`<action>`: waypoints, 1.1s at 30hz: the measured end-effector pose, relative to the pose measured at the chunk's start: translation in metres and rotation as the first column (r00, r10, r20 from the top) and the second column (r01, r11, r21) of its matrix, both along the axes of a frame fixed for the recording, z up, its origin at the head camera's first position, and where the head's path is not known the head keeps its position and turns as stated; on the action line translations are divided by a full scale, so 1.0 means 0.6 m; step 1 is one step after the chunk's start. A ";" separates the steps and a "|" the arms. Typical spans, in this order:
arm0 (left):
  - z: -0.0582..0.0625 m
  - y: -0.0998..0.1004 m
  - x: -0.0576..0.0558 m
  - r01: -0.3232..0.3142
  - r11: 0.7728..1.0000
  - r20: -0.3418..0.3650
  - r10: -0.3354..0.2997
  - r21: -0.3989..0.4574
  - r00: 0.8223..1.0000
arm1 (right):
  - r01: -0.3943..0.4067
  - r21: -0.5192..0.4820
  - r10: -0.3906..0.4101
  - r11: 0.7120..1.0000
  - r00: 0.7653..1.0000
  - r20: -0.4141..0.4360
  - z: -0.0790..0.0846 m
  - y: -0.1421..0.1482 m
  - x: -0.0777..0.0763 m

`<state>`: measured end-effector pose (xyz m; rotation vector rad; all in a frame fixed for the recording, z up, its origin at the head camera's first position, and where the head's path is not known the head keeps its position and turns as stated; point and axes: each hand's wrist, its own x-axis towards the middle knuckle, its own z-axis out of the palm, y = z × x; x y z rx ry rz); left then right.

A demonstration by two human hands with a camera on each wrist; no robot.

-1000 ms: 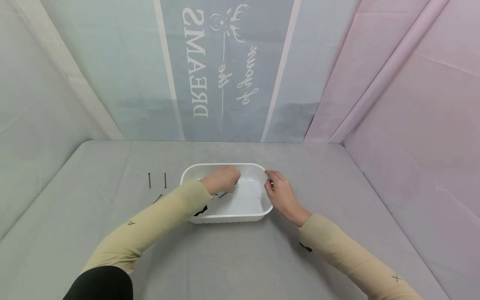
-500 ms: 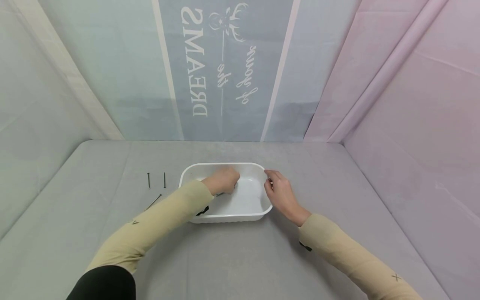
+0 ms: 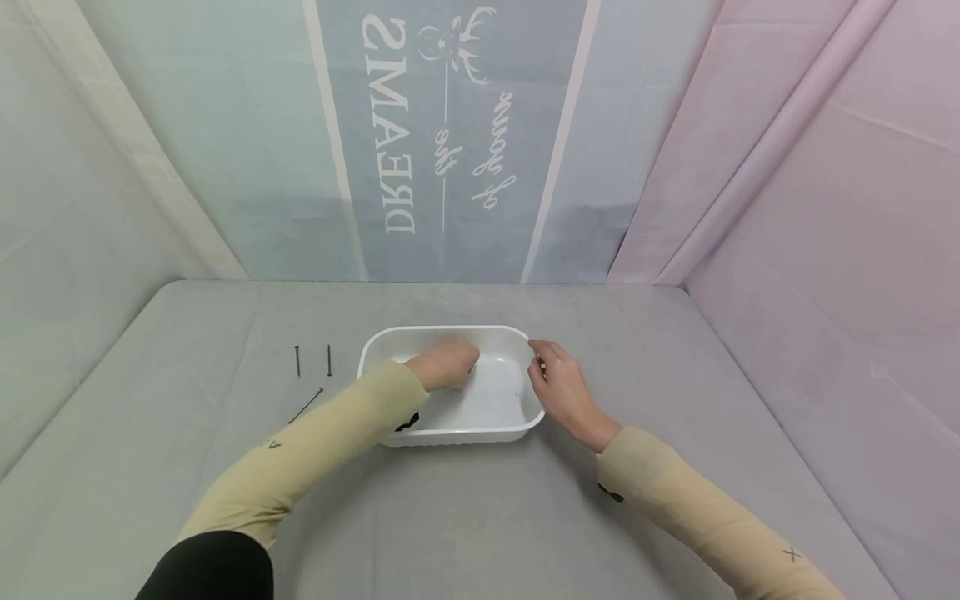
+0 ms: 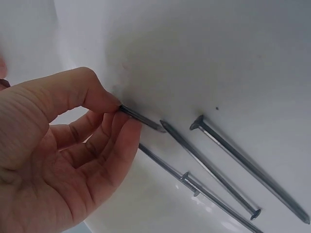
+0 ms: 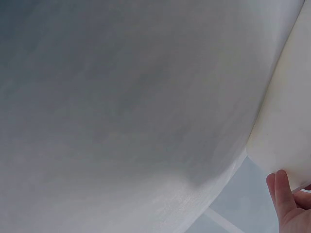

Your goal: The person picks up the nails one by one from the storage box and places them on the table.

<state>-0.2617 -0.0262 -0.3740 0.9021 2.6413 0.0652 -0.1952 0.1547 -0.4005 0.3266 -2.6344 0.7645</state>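
Note:
Inside the white plastic tray (image 3: 480, 435), my left hand (image 3: 446, 362) reaches down, its back hiding its fingertips in the head view. In the left wrist view the thumb and fingers of that hand (image 4: 73, 141) pinch a dark metal nail (image 4: 143, 119). Several loose nails (image 4: 211, 167) lie on the tray floor beside it, one tip almost at the pinched nail's end. My right hand (image 3: 566, 387) holds the tray's rim at the far right corner. Two of its fingers press against the outer wall (image 5: 277, 145) in the right wrist view.
Left of the tray, on the grey cloth surface (image 3: 457, 517), lie two upright-looking nails (image 3: 297, 362) (image 3: 329, 361) and a slanted nail (image 3: 306, 405) near the left sleeve. Fabric walls enclose the back and both sides.
My left hand and forearm have shifted slightly right within the tray. A nail that showed beneath the hand is now hidden in the head view. The right hand stays at the rim.

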 end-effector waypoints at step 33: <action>0.066 -0.005 -0.006 0.032 0.999 -0.028 -0.032 0.004 0.999 | -0.007 0.000 0.007 1.000 1.000 -0.003 0.005 -0.002 0.002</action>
